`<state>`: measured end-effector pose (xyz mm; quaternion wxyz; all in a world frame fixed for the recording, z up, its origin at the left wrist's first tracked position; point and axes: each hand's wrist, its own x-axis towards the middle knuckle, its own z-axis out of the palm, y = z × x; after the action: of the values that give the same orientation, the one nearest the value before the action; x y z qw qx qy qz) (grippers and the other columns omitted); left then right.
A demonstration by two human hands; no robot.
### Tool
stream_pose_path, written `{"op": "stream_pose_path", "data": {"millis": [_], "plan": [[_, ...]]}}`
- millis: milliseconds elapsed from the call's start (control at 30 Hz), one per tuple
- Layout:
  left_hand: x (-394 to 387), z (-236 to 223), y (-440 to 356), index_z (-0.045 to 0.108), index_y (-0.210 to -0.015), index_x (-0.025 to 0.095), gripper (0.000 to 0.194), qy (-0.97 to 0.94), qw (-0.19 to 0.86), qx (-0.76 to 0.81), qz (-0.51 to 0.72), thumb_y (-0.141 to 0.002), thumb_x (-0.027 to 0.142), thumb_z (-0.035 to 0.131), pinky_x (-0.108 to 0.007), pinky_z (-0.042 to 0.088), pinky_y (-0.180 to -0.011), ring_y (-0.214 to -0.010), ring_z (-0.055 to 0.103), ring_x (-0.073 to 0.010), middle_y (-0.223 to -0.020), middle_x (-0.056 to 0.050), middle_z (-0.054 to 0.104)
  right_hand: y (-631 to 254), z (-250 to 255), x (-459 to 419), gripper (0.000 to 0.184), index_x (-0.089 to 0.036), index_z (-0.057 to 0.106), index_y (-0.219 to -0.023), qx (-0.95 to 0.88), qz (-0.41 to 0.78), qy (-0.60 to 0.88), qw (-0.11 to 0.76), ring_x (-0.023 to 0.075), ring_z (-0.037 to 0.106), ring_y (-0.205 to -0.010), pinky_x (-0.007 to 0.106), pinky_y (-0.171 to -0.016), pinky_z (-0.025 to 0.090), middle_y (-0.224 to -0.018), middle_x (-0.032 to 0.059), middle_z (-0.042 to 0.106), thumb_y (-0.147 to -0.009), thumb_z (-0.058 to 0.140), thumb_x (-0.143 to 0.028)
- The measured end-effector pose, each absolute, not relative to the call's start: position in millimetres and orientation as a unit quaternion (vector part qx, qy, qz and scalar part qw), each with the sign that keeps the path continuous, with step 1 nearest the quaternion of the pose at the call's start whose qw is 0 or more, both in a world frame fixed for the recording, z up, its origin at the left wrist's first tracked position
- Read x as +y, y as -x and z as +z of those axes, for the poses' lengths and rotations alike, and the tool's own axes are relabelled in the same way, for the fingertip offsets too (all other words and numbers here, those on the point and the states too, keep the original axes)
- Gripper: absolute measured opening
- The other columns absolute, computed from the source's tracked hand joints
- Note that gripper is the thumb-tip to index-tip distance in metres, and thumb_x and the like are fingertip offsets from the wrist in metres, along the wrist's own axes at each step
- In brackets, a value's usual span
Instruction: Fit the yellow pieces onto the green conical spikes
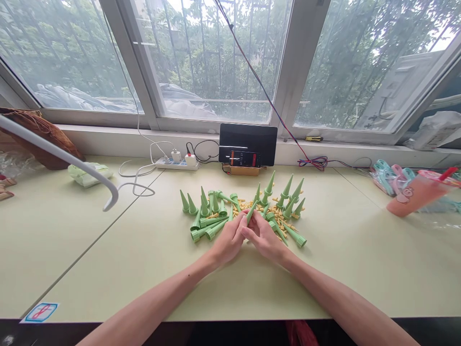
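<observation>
My left hand (232, 236) and my right hand (265, 234) meet at the middle of the table, both closed around one green plastic cone spike (251, 211). Its pointed tip rises up and to the right between my fingers; its lower end is hidden by them. To the left is a group of green cone spikes (205, 206), some standing, others lying on their sides. More green spikes (285, 192) stand on the right, among a scatter of small yellow plastic pieces (284, 223). Whether a yellow piece is in my fingers is hidden.
A tablet (248, 139) with a phone (245, 159) before it stands at the back. Left of these lie a power strip (178, 163) and white cable (136, 178). A white curved bar (72, 156) crosses the left side. A pink drink cup (414, 194) stands at right.
</observation>
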<state>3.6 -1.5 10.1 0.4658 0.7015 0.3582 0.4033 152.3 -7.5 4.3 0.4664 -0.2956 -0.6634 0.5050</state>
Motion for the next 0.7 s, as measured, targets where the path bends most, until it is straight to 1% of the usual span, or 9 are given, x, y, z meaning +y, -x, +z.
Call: {"op": "stream_pose_path", "data": {"millis": [67, 167, 267, 367, 500, 567, 700], "plan": [[-1.6, 9.6, -3.6, 0.057, -0.126, 0.016, 0.048, -0.701, 0.465, 0.360, 0.404, -0.103, 0.048, 0.031, -0.029, 0.045, -0.069, -0.066, 0.051, -0.0164, -0.064, 0.003, 0.048, -152.4, 4.4, -7.2, 0.033, -0.021, 0.051, -0.114, -0.662, 0.505, 0.297, 0.467, 0.0194, 0.060, -0.092, 0.034, -0.087, 0.054, -0.099, 0.0043, 0.057, -0.093, 0.062, -0.044], [-2.4, 9.5, -3.7, 0.055, -0.129, 0.016, 0.049, -0.699, 0.467, 0.362, 0.402, -0.103, 0.048, 0.029, -0.029, 0.045, -0.066, -0.063, 0.050, -0.0167, -0.059, 0.004, 0.044, -152.6, 3.7, -6.6, 0.039, -0.021, 0.051, -0.118, -0.658, 0.508, 0.298, 0.469, 0.0198, 0.061, -0.095, 0.035, -0.091, 0.053, -0.104, 0.0049, 0.058, -0.090, 0.068, -0.042], [-3.3, 10.1, -4.0, 0.053, -0.131, 0.015, 0.049, -0.699, 0.469, 0.365, 0.398, -0.104, 0.047, 0.028, -0.029, 0.044, -0.064, -0.062, 0.049, -0.0167, -0.058, 0.004, 0.041, -152.8, 2.9, -6.2, 0.043, -0.021, 0.051, -0.119, -0.660, 0.503, 0.297, 0.472, 0.0196, 0.061, -0.095, 0.035, -0.092, 0.053, -0.104, 0.0046, 0.060, -0.086, 0.072, -0.040], [-3.4, 11.2, -4.5, 0.055, -0.129, 0.015, 0.048, -0.698, 0.470, 0.362, 0.401, -0.104, 0.047, 0.029, -0.028, 0.044, -0.063, -0.065, 0.051, -0.0170, -0.060, 0.004, 0.042, -152.6, 3.3, -6.5, 0.039, -0.021, 0.051, -0.118, -0.664, 0.495, 0.297, 0.475, 0.0187, 0.061, -0.092, 0.034, -0.090, 0.054, -0.102, 0.0044, 0.059, -0.089, 0.069, -0.040], [-2.5, 11.7, -4.9, 0.059, -0.123, 0.016, 0.046, -0.698, 0.467, 0.355, 0.411, -0.103, 0.046, 0.031, -0.027, 0.044, -0.063, -0.070, 0.053, -0.0170, -0.067, 0.001, 0.049, -152.7, 6.2, -8.1, 0.033, -0.020, 0.051, -0.113, -0.670, 0.493, 0.296, 0.470, 0.0183, 0.061, -0.087, 0.033, -0.083, 0.056, -0.096, 0.0038, 0.057, -0.092, 0.064, -0.042], [-2.2, 10.8, -4.8, 0.059, -0.122, 0.016, 0.045, -0.698, 0.466, 0.354, 0.413, -0.103, 0.046, 0.032, -0.027, 0.045, -0.064, -0.071, 0.054, -0.0171, -0.067, 0.001, 0.050, -152.9, 7.4, -8.6, 0.032, -0.020, 0.051, -0.112, -0.671, 0.493, 0.297, 0.467, 0.0184, 0.061, -0.086, 0.033, -0.082, 0.056, -0.094, 0.0036, 0.057, -0.093, 0.063, -0.043], [-2.6, 7.7, -4.2, 0.057, -0.126, 0.016, 0.046, -0.699, 0.467, 0.354, 0.411, -0.104, 0.046, 0.030, -0.028, 0.044, -0.063, -0.066, 0.052, -0.0167, -0.061, 0.003, 0.046, -153.1, 7.4, -8.2, 0.037, -0.021, 0.051, -0.112, -0.660, 0.503, 0.303, 0.468, 0.0193, 0.062, -0.091, 0.035, -0.088, 0.056, -0.099, 0.0040, 0.059, -0.088, 0.069, -0.042]]}}
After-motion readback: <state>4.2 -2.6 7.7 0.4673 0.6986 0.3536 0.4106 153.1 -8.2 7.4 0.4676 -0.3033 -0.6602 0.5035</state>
